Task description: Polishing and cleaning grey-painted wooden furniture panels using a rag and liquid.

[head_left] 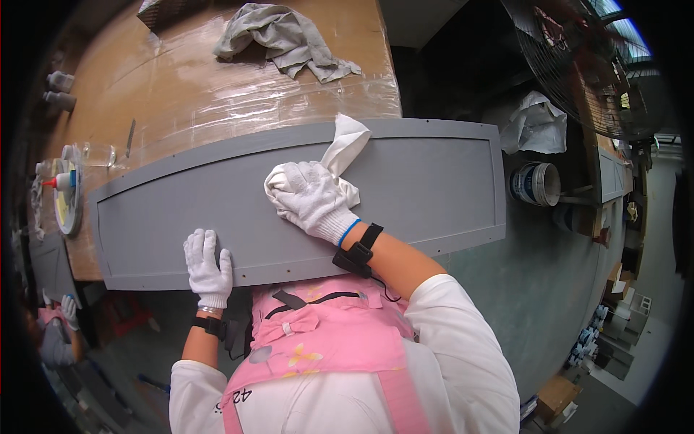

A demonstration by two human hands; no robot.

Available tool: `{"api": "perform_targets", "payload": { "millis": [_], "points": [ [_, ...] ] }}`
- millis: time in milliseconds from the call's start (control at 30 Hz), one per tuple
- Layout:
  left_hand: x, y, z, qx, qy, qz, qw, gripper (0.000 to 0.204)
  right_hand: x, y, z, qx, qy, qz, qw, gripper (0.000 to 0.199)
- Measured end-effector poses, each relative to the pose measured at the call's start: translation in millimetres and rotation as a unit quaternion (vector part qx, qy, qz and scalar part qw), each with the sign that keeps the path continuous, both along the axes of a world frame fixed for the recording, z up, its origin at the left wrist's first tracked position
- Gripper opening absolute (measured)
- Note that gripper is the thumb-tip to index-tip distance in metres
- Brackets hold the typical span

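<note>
- grey panel [419, 173] lies flat right in front of the person, left part on the brown bench [184, 79], right end running out past the bench edge. What carries that end: can't tell.
- right hand [309, 197], gloved: grip closed over a wadded white cloth [348, 141], wad between palm and panel near mid-length. Loose tail of cloth sticks out toward the far long edge.
- Why bunched: probably gives a soft thick pad, so palm pressure spreads and glove stays off the surface there.
- left hand [206, 269], gloved: fingers straight, thumb apart, palm down on the near edge toward the left end. Grip wide, nothing in it. Reads as a brace against the panel sliding or tipping.
- Panel sits framed face up, likely so recess and border strips are both reachable from one side.
- Long axis runs left-right, across the body, slightly skewed: right end farther from the person than left. Fisheye bows the long edges, so won't call the exact angle.
- Top vs bottom end: can't tell, both look bordered alike.
- grey rag [282, 36] crumpled on the film-covered far part of the bench, apart from the panel; likely parked clear of it.
</note>
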State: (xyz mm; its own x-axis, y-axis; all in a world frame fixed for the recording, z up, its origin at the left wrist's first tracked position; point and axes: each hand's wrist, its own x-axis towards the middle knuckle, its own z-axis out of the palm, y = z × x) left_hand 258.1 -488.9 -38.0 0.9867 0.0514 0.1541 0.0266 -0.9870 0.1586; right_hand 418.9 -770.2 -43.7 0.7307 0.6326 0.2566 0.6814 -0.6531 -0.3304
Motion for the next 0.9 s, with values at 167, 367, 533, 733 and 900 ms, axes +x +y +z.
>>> {"api": "perform_targets", "payload": {
  "millis": [167,367,533,733,900],
  "points": [
    [0.2,-0.1,-1.0,-0.006,-0.004,-0.005,1.0,0.054,30.9,-93.6,3.3,-0.043,-0.017,-0.131,0.99,0.036],
    [-1.4,-0.2,-0.9,0.008,-0.004,-0.002,1.0,0.053,56.2,-267.1,34.7,-0.213,0.11,-0.569,0.787,0.042],
    [-2.4,-1.3,-1.7,0.011,0.002,0.006,1.0,0.053,21.6,-172.6,20.5,-0.173,-0.055,-0.343,0.922,0.042],
    [-1.0,-2.1,-1.8,0.0,-0.004,-0.006,1.0,0.05,4.4,-148.2,16.4,-0.096,0.042,-0.165,0.981,0.04],
    [0.3,-0.7,-3.4,-0.011,-0.033,-0.03,0.999,0.048,39.1,-286.2,18.0,-0.182,0.013,-0.472,0.863,0.044]
  ]
}}
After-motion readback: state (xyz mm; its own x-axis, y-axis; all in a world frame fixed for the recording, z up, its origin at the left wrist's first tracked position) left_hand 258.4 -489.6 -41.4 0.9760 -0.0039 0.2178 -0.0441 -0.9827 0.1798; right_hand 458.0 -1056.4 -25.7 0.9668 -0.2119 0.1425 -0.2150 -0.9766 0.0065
